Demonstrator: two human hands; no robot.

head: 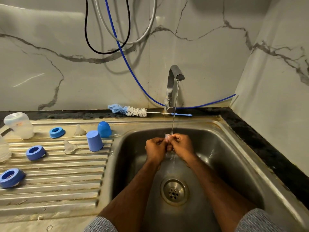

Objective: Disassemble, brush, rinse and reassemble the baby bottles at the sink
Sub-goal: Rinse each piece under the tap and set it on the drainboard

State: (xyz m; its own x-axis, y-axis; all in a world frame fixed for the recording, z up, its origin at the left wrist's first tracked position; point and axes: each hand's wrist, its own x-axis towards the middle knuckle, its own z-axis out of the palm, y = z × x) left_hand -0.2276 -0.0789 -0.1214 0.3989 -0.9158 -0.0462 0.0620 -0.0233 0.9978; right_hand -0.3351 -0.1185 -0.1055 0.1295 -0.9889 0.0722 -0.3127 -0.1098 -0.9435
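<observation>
Over the sink basin (225, 158), my left hand (154, 149) and my right hand (183, 145) pinch a clear silicone teat (167, 136) together under the thin stream from the tap (173, 86). On the drainboard (58, 178) lie three blue collar rings (57, 132) (35, 152) (11, 178), two clear teats (80, 130) (69, 147) and two blue caps (94, 140) (104, 129). A clear bottle (19, 125) stands upside down at the far left, with part of another clear bottle (4, 149) at the frame's edge.
A blue-and-white bottle brush (132, 111) lies on the ledge behind the sink, left of the tap. Blue, black and grey hoses (117, 39) hang on the marble wall. The drain (174, 192) sits in the basin below my forearms.
</observation>
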